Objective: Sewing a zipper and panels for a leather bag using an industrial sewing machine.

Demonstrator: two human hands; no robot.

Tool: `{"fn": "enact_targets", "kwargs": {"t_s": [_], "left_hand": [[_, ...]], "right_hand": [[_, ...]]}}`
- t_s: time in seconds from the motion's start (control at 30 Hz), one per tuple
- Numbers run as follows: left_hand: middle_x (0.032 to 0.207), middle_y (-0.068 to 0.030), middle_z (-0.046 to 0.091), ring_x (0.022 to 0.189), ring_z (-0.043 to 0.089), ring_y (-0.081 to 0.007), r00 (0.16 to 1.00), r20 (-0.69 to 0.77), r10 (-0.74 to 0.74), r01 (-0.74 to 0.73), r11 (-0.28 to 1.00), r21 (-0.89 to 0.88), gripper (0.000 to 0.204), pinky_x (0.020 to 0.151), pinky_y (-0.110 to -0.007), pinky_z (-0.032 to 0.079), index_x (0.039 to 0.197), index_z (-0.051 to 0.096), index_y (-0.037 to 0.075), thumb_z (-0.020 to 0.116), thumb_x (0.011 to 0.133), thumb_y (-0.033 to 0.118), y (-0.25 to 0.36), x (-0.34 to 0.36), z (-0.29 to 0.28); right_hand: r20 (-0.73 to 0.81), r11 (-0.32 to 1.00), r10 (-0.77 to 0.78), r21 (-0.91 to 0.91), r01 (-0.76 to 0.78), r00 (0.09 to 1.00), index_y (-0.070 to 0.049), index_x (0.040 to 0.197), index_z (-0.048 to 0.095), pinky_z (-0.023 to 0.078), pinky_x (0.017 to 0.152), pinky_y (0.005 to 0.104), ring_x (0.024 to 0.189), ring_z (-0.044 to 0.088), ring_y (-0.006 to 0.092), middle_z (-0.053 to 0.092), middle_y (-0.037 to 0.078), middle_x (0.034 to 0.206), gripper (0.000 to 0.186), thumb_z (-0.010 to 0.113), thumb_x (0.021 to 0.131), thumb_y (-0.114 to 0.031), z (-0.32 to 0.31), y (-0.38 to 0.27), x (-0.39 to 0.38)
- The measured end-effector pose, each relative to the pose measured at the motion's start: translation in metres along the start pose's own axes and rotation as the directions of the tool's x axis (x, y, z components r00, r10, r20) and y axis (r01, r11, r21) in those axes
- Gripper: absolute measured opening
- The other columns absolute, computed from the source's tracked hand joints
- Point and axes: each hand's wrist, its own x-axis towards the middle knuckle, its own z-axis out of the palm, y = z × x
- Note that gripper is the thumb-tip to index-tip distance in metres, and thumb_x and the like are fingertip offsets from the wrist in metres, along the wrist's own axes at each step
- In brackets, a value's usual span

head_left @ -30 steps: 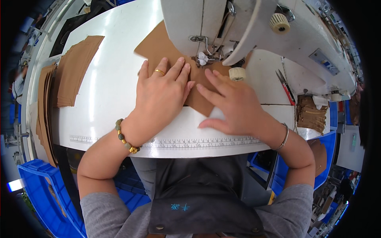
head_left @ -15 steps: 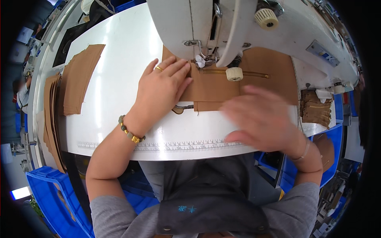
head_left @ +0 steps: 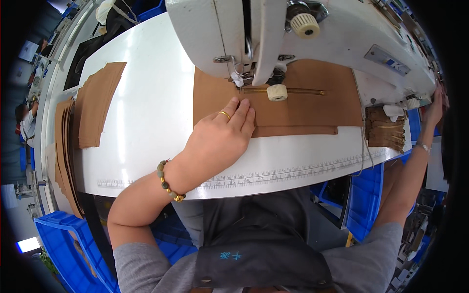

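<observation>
Under the sewing machine (head_left: 273,34) — left hand (head_left: 220,139) flat on brown fabric panel (head_left: 303,105).

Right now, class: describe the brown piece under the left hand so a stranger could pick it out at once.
Find the white sewing machine on the white table. Beneath its needle lies a brown piece, pressed flat by the left hand. Unlike the plain brown stacks at the table's left, it has a zip sewn across it.

Grey sleeves, dark apron, beaded bracelet (head_left: 168,182)
</observation>
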Motion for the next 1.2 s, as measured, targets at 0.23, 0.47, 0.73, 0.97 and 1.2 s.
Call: {"fn": "enact_targets", "kwargs": {"t_s": [0.23, 0.47, 0.73, 0.97, 1.2], "left_hand": [[0.130, -0.0180, 0.072, 0.104, 0.075, -0.0243, 0.992, 0.120, 0.033, -0.046, 0.994, 0.104, 0.041, 0.083, -0.030, 0.062, 0.122, 0.069, -0.005, 0.066, 0.084, 0.008, 0.011, 0.024, -0.008], [0.130, -0.0149, 0.073, 0.088, 0.076, -0.0173, 0.988, 0.146, -0.052, 0.014, 0.968, 0.250, 0.043, 0.070, -0.029, 0.062, 0.125, 0.070, -0.002, 0.066, 0.084, 0.009, 0.022, 0.046, 0.008], [0.124, -0.0102, 0.075, 0.086, 0.076, -0.0151, 0.996, 0.086, -0.024, 0.001, 0.965, 0.263, 0.037, 0.063, -0.027, 0.061, 0.120, 0.070, -0.001, 0.065, 0.085, 0.008, 0.013, 0.046, 0.021], [0.102, -0.0053, 0.075, 0.075, 0.072, -0.0138, 0.994, 0.086, -0.063, 0.054, 0.993, 0.107, 0.031, 0.055, -0.027, 0.056, 0.113, 0.069, 0.002, 0.066, 0.082, 0.006, 0.017, 0.058, 0.003], [0.099, -0.0052, 0.077, 0.069, 0.071, -0.0156, 0.985, -0.136, -0.107, 0.113, 0.993, 0.044, 0.041, 0.055, -0.028, 0.055, 0.121, 0.071, 0.003, 0.067, 0.080, 0.008, 0.026, 0.052, -0.022]], "right_hand": [[-0.040, 0.900, 0.437, 0.032, -0.436, 0.899, 0.008, 0.139, 0.062, 0.052, 0.104, 0.0332, 0.116, 0.069, 0.0204, 0.069, 0.016, 0.133, 0.064, 0.058, 0.108, -0.048, -0.015, 0.015, -0.006], [-0.075, 0.685, 0.644, 0.498, -0.531, 0.761, 0.005, 0.135, 0.067, 0.048, 0.104, 0.0328, 0.119, 0.063, 0.0175, 0.068, 0.011, 0.135, 0.059, 0.068, 0.104, -0.046, 0.019, -0.008, -0.001], [0.102, 0.736, 0.248, -0.666, -0.119, 0.963, 0.001, 0.133, 0.069, 0.047, 0.104, 0.0345, 0.116, 0.068, 0.0228, 0.073, 0.017, 0.124, 0.064, 0.053, 0.107, -0.056, -0.027, -0.009, 0.028], [0.498, 0.860, -0.488, 0.130, 0.494, 0.717, 0.000, 0.110, 0.073, 0.055, 0.087, 0.0375, 0.096, 0.069, 0.0279, 0.074, 0.011, 0.113, 0.032, 0.056, 0.106, -0.026, 0.044, -0.246, -0.143], [0.700, 0.720, -0.691, 0.642, 0.266, 0.180, -0.002, 0.115, 0.072, 0.057, 0.093, 0.0431, 0.107, 0.069, 0.0334, 0.073, 0.012, 0.118, 0.031, 0.075, 0.090, -0.021, 0.180, -0.325, -0.240]]}}
